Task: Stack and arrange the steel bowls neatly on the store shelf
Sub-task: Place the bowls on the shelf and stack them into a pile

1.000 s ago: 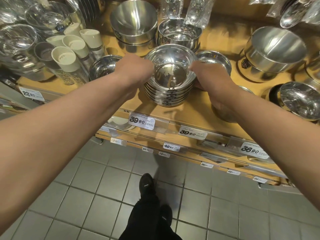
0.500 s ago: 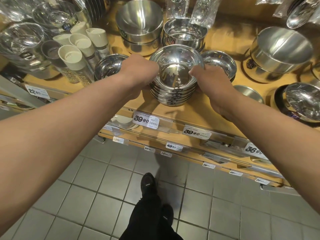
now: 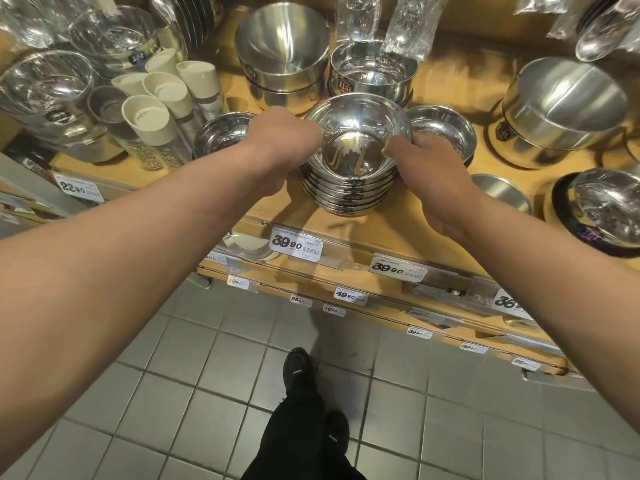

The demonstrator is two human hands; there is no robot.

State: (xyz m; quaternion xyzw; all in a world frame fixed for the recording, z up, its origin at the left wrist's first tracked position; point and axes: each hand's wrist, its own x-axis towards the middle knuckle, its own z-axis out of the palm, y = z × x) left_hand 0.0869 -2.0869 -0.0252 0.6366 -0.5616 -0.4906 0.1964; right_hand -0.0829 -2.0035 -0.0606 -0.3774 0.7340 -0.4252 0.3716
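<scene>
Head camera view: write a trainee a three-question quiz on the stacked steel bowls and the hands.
1. True or false: both hands grip the stack of shiny round steel bowls.
2. Which side of the stack does the left hand hold? A) left B) right
3. Fill in: the yellow wooden shelf's white price tag below the stack reads ____.

Key: 1 true; 2 A; 3 39.90

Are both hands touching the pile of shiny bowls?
Touching. In the head view the left hand and right hand press against opposite sides of the bowl stack, with no gap showing on either side.
</scene>
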